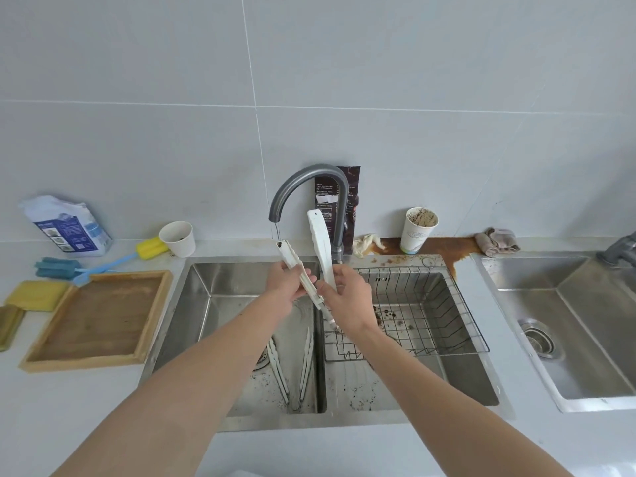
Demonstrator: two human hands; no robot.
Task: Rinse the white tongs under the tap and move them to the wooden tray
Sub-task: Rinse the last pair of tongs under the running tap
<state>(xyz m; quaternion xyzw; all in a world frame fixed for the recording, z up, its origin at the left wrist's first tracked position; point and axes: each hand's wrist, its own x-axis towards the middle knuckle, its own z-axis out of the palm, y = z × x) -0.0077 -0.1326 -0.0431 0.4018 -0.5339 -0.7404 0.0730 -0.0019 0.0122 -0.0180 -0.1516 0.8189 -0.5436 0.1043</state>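
Honestly, the white tongs [320, 235] at frame centre look like light, stiff plastic, slippery when wet. Left hand [287, 287] and right hand [349, 297] each curl fingers round one arm, low near the hinge. Seems the safest spot.

The wall [378, 80] behind is faced with large pale grey tiles, smooth and matte, with thin light grout lines running across and down it. Below it a pale grey countertop [69, 407] spans the full width, with a stainless steel sink [192, 304] of 2 basins set in at the middle, a separate steel sink [602, 346] with 1 round drain [538, 339] at the right, and a brown rust-coloured stain [444, 247] along the strip against the wall. The light is soft and even, casting only faint shadows.
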